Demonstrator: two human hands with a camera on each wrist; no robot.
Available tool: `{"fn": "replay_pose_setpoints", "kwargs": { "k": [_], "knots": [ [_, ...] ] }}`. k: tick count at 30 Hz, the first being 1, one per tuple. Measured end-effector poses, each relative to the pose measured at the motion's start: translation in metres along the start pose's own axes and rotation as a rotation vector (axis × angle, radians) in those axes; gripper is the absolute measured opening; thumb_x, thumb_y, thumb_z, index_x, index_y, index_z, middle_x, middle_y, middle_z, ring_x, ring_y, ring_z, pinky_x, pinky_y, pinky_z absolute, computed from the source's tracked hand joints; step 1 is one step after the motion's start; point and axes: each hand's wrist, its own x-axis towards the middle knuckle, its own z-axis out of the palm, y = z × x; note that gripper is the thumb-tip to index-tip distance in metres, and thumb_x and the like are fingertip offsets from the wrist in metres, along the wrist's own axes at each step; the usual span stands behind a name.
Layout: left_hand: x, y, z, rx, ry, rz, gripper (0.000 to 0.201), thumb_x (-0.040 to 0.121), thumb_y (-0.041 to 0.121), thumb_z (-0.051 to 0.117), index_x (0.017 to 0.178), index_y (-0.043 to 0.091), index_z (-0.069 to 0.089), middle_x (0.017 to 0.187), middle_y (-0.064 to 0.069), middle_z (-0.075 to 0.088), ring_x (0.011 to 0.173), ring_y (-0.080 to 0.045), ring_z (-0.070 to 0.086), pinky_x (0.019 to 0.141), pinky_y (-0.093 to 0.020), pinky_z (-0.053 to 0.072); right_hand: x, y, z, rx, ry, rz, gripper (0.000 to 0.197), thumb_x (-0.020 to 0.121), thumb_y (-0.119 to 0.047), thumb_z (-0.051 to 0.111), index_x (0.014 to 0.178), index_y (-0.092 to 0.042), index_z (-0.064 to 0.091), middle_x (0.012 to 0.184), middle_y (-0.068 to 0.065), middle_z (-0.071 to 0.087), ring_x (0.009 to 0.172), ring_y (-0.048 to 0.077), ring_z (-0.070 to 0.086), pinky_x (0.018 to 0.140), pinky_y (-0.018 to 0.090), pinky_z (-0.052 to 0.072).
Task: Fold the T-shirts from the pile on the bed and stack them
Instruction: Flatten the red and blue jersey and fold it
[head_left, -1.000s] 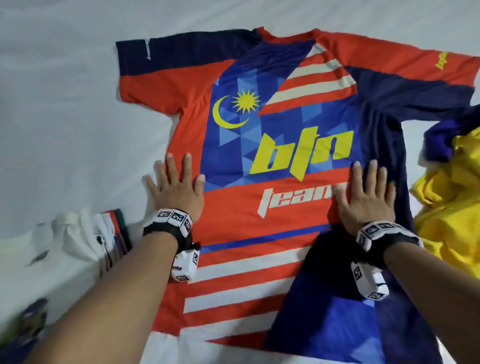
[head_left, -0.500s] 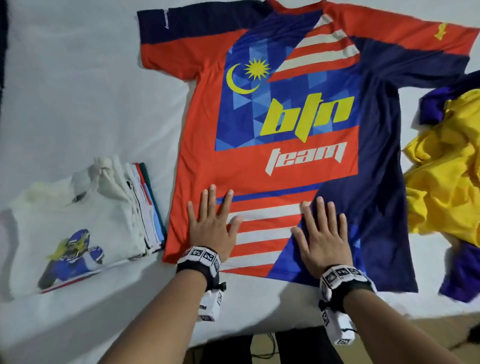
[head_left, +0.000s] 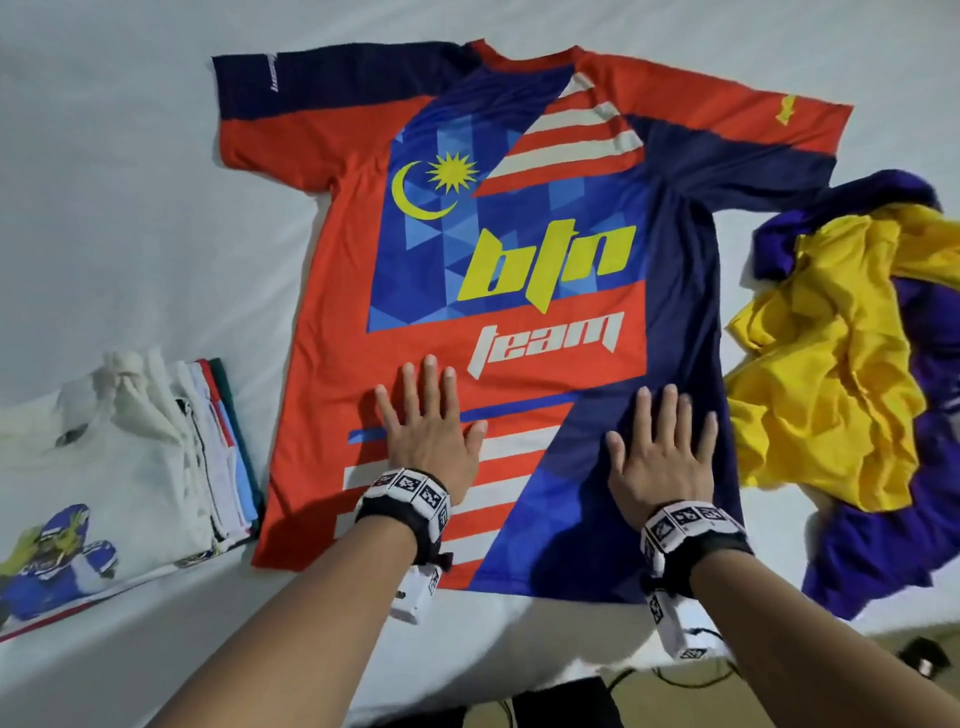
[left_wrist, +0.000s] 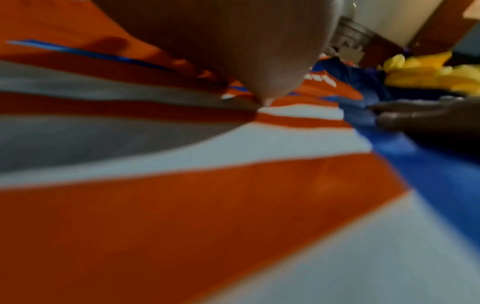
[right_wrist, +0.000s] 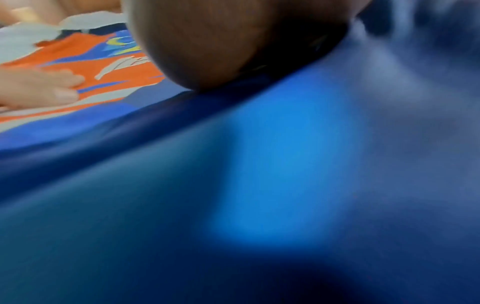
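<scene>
An orange, blue and navy jersey (head_left: 509, 291) with "btn team" lettering lies spread flat on the white bed (head_left: 130, 218), front up. My left hand (head_left: 428, 431) presses flat on its lower striped part, fingers straight and spread. Over on the navy and blue lower side, my right hand (head_left: 662, 452) presses flat the same way. In the left wrist view the jersey's orange and white stripes (left_wrist: 233, 195) fill the frame, with the right hand (left_wrist: 420, 117) at the right. The right wrist view shows blue cloth (right_wrist: 259, 185) and the left hand (right_wrist: 39, 88).
A stack of folded T-shirts (head_left: 130, 467), white on top with a blue print, sits left of the jersey. A crumpled pile of yellow and purple shirts (head_left: 841, 374) lies at the right. The bed's near edge (head_left: 519, 670) runs just below the jersey hem, cables on the floor beyond.
Both hands slid down the jersey from around the lettering to its lower part, staying flat, then shifted slightly up and apart. The head view moved back, bringing the folded stack into sight.
</scene>
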Motion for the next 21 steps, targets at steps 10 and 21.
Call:
{"fn": "replay_pose_setpoints", "kwargs": {
  "k": [10, 21],
  "knots": [
    [0.089, 0.184, -0.079, -0.349, 0.163, 0.203, 0.028, 0.087, 0.033, 0.067, 0.11, 0.018, 0.062, 0.111, -0.011, 0.06, 0.105, -0.037, 0.058, 0.082, -0.048, 0.047, 0.162, 0.035, -0.116, -0.001, 0.09, -0.036, 0.029, 0.096, -0.031, 0.049, 0.11, -0.011, 0.063, 0.119, 0.014, 0.061, 0.115, 0.038, 0.05, 0.093, 0.048, 0.036],
    [0.215, 0.308, -0.119, -0.411, 0.048, -0.101, 0.075, 0.077, 0.076, 0.06, 0.116, 0.012, 0.054, 0.116, -0.013, 0.059, 0.109, -0.038, 0.055, 0.088, -0.052, 0.041, 0.35, 0.093, -0.155, 0.131, 0.177, -0.111, 0.037, 0.098, -0.031, 0.054, 0.132, -0.015, 0.057, 0.145, 0.012, 0.047, 0.134, 0.037, 0.036, 0.107, 0.052, 0.035]
  ]
}}
